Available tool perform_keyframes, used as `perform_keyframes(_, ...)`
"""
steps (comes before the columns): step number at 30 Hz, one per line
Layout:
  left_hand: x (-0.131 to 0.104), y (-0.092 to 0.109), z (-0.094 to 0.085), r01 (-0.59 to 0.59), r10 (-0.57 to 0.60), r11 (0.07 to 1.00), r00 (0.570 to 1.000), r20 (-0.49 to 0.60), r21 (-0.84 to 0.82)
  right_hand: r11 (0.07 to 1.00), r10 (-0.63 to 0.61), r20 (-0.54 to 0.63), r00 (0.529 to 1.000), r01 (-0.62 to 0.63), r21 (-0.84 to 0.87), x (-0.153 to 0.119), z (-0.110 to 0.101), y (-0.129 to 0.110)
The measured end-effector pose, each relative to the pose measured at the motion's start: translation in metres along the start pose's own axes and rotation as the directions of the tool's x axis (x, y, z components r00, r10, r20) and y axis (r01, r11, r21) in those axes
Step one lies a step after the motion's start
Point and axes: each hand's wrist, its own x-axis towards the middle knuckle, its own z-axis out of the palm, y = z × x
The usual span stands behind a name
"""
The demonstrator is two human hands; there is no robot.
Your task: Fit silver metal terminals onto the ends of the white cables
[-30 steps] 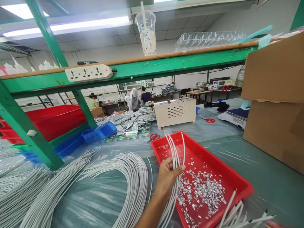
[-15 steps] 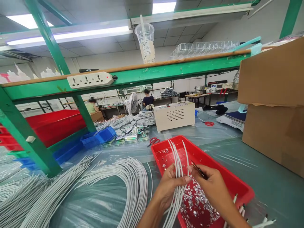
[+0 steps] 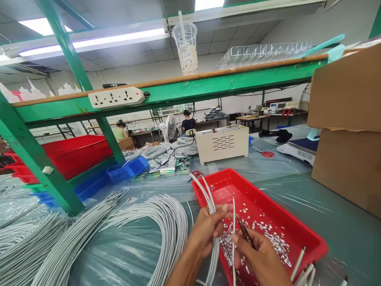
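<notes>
Several white cables (image 3: 213,250) are gripped in my left hand (image 3: 205,230), their upper ends leaning left over the rim of a red tray (image 3: 268,198). To the right, my right hand (image 3: 253,248) has its thumb and fingers closed on one separate white cable (image 3: 233,222) and also holds dark tweezers (image 3: 244,232) pointing up and left. Small silvery scraps (image 3: 276,244) lie in the tray beneath both hands. Left of my left hand, a curved bundle of white cables (image 3: 169,222) rests on the plastic-covered table.
More cable bundles (image 3: 71,238) lie at the left. Behind the tray stand a beige box-shaped device (image 3: 222,145) and red scissors (image 3: 267,154). Cardboard boxes (image 3: 348,163) rise at the right. A green shelf beam (image 3: 208,85) crosses above. Two people sit in the background.
One cable is now apart from the bunch, in my right hand, which has moved down. The bunch in my left hand has tilted left. The view has shifted slightly.
</notes>
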Motion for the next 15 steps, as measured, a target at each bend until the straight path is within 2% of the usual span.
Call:
perform_keyframes(7, 0.001, -0.007, 0.004, 0.008, -0.008, 1.000, 0.998, -0.058, 0.007, 0.985, -0.093, -0.012, 0.996, 0.090, -0.148, -0.002, 0.002, 0.013)
perform_keyframes(12, 0.000, -0.010, 0.008, -0.121, 0.126, 0.991, 0.988, -0.086, 0.061, 0.941, -0.175, -0.071, 0.982, 0.145, -0.307, 0.005, -0.022, -0.005)
perform_keyframes(15, -0.003, -0.011, 0.011, -0.155, 0.163, 0.980, 0.985, -0.054, 0.124, 0.931, -0.183, -0.074, 0.980, 0.149, -0.334, 0.012, -0.039, -0.018)
